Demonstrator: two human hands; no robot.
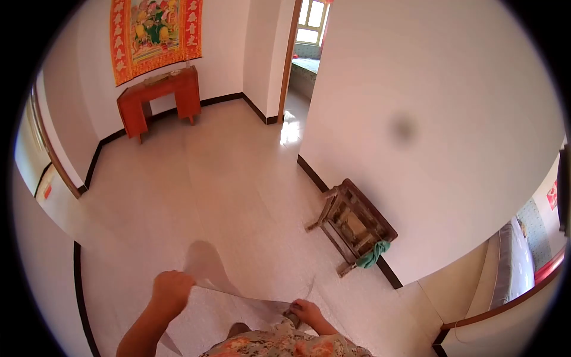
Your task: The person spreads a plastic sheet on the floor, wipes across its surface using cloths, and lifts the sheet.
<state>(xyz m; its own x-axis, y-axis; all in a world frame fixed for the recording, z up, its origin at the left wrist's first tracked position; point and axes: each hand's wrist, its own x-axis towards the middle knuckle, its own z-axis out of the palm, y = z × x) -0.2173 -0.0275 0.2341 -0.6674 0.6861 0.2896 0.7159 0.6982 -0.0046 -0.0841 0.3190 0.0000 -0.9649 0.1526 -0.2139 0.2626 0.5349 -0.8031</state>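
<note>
Between my two hands stretches a thin, see-through sheet (256, 304) with a dark upper edge, low in the head view. My left hand (172, 291) is closed on its left corner, raised above the floor. Close to my body, my right hand (304, 311) pinches the sheet's right end, near the patterned clothing (291, 344). The lower part of the sheet is hard to tell from the pale floor.
A wooden stool (354, 223) lies tipped against the right wall, a green cloth (373, 254) on its leg. A red desk (159, 100) stands at the back under a hanging picture (156, 35). Doorways open at left, back and right.
</note>
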